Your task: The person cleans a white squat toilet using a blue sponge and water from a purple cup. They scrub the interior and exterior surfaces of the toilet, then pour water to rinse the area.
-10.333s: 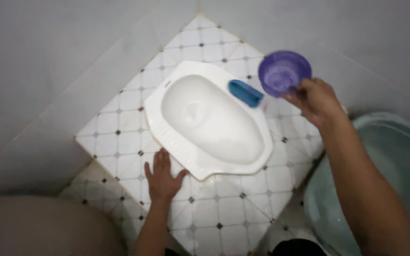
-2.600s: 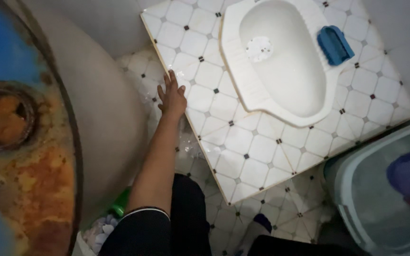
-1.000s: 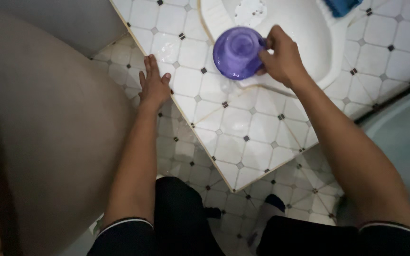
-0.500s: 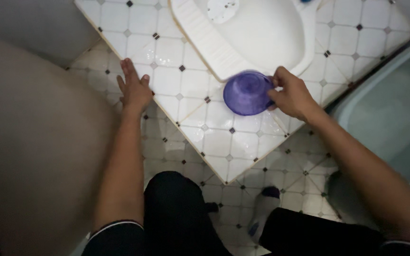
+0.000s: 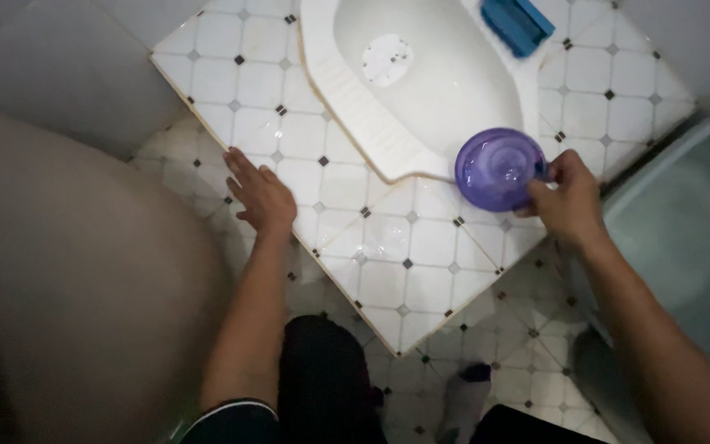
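Note:
My right hand (image 5: 567, 200) grips a purple plastic scoop (image 5: 499, 167) by its handle, holding it tipped over the near end of a white squat toilet pan (image 5: 408, 82). The pan is set in a raised platform of white tiles with small dark diamonds (image 5: 421, 263). My left hand (image 5: 260, 196) rests flat, fingers spread, on the platform's left edge. A blue scrubbing brush (image 5: 518, 23) lies on the pan's far right rim.
A pale green water tub (image 5: 684, 238) stands at the right. A large grey rounded container (image 5: 84, 304) fills the left. Grey walls (image 5: 51, 66) enclose the platform. My dark trouser legs (image 5: 322, 386) and a foot show at the bottom over the lower tiled floor.
The right hand has carried the purple scoop rightward, from the platform's middle toward the tub side. The left hand stays planted on the platform's edge. The view has shifted slightly.

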